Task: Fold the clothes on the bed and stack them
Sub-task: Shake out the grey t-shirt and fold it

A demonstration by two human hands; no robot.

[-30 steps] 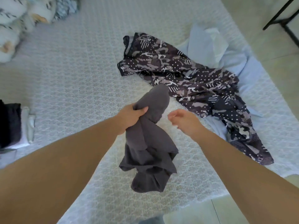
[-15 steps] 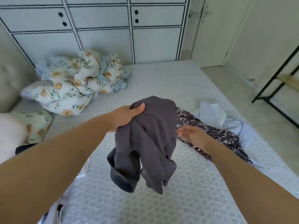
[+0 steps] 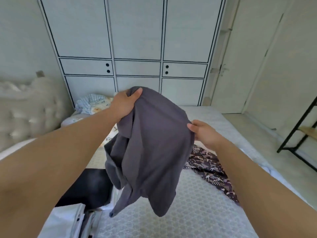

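Dark grey soft cotton garment, bunched and hanging mid-frame above the pale honeycomb-quilted bed, held aloft at two points. Left hand clenched round a gathered wad at the top edge, upper centre of the frame; right hand pinching the fabric's edge at centre right, thumb on the near face. Likely trouble: twisted, doubled-over cloth, so a shake-out from these holds could leave a sleeve trapped inside and spoil the fold. Thin right-hand pinch, apt to slip under a sharp flick. Dangling lower hem close over the black folded clothing at lower left, liable to drag across and disturb that stack. Camouflage-print dark garment lying right of centre on the bed, not yet folded, easily snagged on laying down.
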